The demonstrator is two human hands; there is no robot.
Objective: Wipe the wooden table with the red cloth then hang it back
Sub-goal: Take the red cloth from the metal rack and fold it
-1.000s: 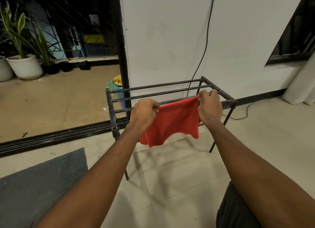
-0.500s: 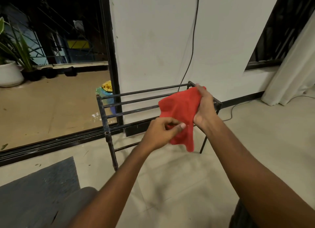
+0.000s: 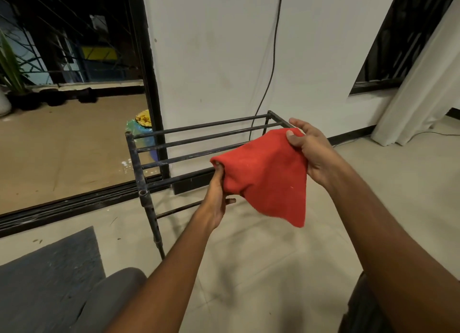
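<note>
A red cloth [image 3: 268, 173] hangs in the air in front of a black metal rack [image 3: 199, 133], clear of its bars. My right hand [image 3: 308, 151] pinches the cloth's upper right corner, thumb on the near side. My left hand [image 3: 219, 191] holds the cloth's left edge, its fingers partly hidden under the fabric. The cloth's lower corner dangles over the floor. No wooden table is in view.
The rack stands against a white wall [image 3: 236, 59], beside a dark sliding door frame [image 3: 149, 84]. A black cable [image 3: 271, 59] runs down the wall. A grey mat [image 3: 47, 278] lies at lower left, and a white curtain [image 3: 418, 89] hangs at right. Potted plants [image 3: 10, 79] stand outside.
The cloth has come off the rack's bar. Both hands drew it toward me and spread it out; the left hand shifted from the bar to the cloth's left edge.
</note>
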